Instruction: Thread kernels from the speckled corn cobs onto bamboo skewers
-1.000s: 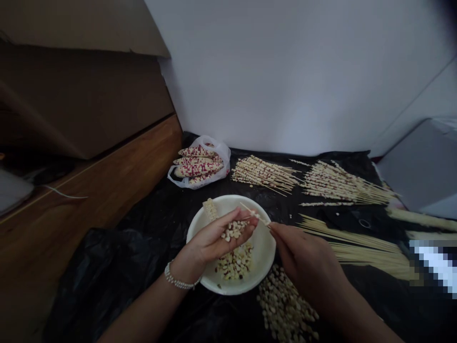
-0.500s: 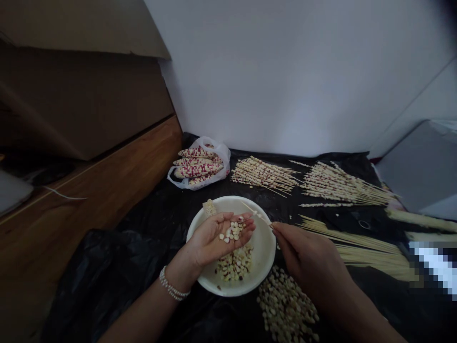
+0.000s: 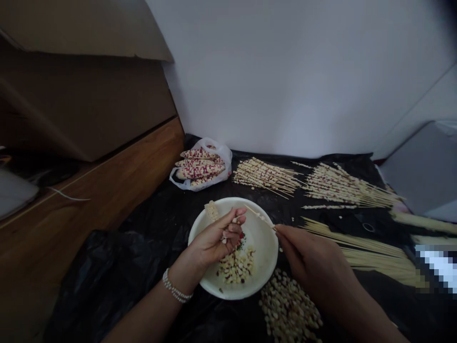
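Over the white bowl (image 3: 266, 267), my left hand (image 3: 223, 236) has its fingers curled around pale corn kernels (image 3: 224, 240), some showing between them. My right hand (image 3: 303, 243) pinches a thin wooden skewer (image 3: 253, 210) at the bowl's right rim. A few kernels are threaded on the skewer, whose tip points up and left, close to my left fingertips. Loose kernels (image 3: 237, 267) lie in the bottom of the bowl. A piece of corn cob (image 3: 211, 211) rests at the bowl's upper left rim.
Behind the bowl, a plastic bag (image 3: 226, 155) holds speckled cobs. Two piles of threaded skewers (image 3: 264, 174) (image 3: 332, 183) lie to its right on black sheeting (image 3: 143, 224). Bare skewers (image 3: 371, 247) are at right; a kernel heap (image 3: 289, 305) sits below. A cardboard box (image 3: 82, 100) stands at left.
My left hand has gone from an open palm with kernels on it to curled fingers around them. My right hand still holds the skewer in nearly the same place.
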Demonstrator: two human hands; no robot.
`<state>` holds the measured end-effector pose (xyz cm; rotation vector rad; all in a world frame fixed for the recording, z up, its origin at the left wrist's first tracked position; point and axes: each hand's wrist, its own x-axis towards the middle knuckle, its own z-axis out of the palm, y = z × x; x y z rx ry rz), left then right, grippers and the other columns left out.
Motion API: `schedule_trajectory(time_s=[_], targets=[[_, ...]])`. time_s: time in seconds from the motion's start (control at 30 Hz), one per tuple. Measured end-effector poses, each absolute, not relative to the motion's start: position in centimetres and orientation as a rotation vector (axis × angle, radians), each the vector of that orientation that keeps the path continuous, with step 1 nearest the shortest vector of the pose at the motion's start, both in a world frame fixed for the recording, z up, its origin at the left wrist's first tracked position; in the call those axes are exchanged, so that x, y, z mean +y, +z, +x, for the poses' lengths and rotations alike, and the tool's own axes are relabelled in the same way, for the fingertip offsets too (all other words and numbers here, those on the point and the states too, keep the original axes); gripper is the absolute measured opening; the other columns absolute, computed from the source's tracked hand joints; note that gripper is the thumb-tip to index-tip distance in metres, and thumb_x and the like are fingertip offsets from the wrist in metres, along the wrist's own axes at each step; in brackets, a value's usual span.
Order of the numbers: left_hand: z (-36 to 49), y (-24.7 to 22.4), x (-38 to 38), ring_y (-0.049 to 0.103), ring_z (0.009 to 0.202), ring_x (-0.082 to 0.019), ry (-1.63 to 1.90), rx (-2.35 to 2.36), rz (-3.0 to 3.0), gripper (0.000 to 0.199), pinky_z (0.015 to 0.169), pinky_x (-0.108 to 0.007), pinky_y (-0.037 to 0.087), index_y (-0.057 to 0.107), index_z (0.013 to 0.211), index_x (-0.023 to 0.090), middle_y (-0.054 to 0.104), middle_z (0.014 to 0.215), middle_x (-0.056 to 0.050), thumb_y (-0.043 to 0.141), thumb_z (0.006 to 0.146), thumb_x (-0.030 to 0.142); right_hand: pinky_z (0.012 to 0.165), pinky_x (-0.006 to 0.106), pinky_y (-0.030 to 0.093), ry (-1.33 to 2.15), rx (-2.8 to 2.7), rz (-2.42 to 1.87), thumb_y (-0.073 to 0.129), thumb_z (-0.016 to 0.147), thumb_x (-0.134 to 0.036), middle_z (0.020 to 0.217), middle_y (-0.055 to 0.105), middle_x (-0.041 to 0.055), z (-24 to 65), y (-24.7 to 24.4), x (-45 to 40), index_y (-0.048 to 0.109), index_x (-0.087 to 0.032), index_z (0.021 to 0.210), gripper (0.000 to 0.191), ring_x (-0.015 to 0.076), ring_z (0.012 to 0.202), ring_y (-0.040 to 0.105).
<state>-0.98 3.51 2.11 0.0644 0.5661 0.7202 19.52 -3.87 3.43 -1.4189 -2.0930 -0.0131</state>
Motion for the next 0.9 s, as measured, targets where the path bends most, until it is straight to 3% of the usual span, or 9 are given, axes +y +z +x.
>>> schedule_trajectory(time_s=[0.1, 0.17, 0.27, 0.5, 0.73, 0.9], targets=[[-0.89, 2.38, 3.56, 0.067, 0.074, -0.011, 0.69, 0.621, 0.082, 0.026, 0.065, -0.017, 0.054, 0.061, 0.112, 0.009, 0.068, 0.089, -0.01, 0.046, 0.095, 0.022, 0.058, 0.028, 0.051, 0.021, -2.091, -1.435, 0.042, 0.094, -0.023, 0.091, 0.074, 0.0072, 19.55, 3.71, -3.83, 0.067, -0.019, 0.096, 0.025, 0.0162, 0.067, 0.067], [-0.81, 2.5, 3.53, 0.068, 0.095, -0.019, 0.663, 0.645, 0.103, 0.031, 0.084, -0.027, 0.055, 0.057, 0.12, 0.005, 0.068, 0.1, -0.015, 0.044, 0.094, 0.017, 0.059, 0.028, 0.051, 0.06, -2.092, -1.445, 0.041, 0.095, -0.023, 0.091, 0.074, 0.007, 19.59, 3.82, -3.83, 0.067, -0.019, 0.095, 0.026, 0.0163, 0.069, 0.068], [-0.71, 2.42, 3.44, 0.065, 0.107, -0.021, 0.658, 0.668, 0.149, 0.032, 0.094, -0.03, 0.051, 0.058, 0.12, 0.003, 0.067, 0.112, -0.017, 0.046, 0.091, 0.009, 0.061, 0.028, 0.051, 0.083, -2.095, -1.455, 0.042, 0.095, -0.022, 0.092, 0.074, 0.0069, 19.62, 3.81, -3.87, 0.067, -0.019, 0.099, 0.026, 0.0165, 0.072, 0.068], [-0.63, 2.05, 3.41, 0.068, 0.086, -0.012, 0.761, 0.7, 0.154, 0.025, 0.08, -0.019, 0.056, 0.063, 0.11, 0.006, 0.069, 0.101, -0.01, 0.052, 0.088, 0.003, 0.065, 0.031, 0.053, 0.071, -2.127, -1.484, 0.043, 0.094, -0.021, 0.095, 0.074, 0.0075, 19.72, 3.59, -3.91, 0.066, -0.018, 0.104, 0.026, 0.019, 0.075, 0.07], [-0.7, 1.81, 3.39, 0.067, 0.083, -0.01, 0.842, 0.733, 0.14, 0.026, 0.076, -0.017, 0.055, 0.065, 0.108, 0.01, 0.069, 0.094, -0.008, 0.057, 0.085, 0.002, 0.072, 0.034, 0.053, 0.144, -2.167, -1.53, 0.042, 0.091, -0.02, 0.088, 0.074, 0.0067, 19.78, 3.59, -4.0, 0.064, -0.02, 0.079, 0.025, 0.0207, 0.081, 0.07], [-0.61, 2.1, 3.39, 0.064, 0.075, -0.007, 0.814, 0.714, 0.093, 0.021, 0.064, -0.012, 0.053, 0.065, 0.105, 0.011, 0.066, 0.088, -0.005, 0.056, 0.087, 0.005, 0.068, 0.033, 0.053, 0.081, -2.184, -1.507, 0.041, 0.091, -0.019, 0.092, 0.074, 0.0081, 19.69, 3.45, -4.06, 0.067, -0.019, 0.091, 0.026, 0.0216, 0.08, 0.07]])
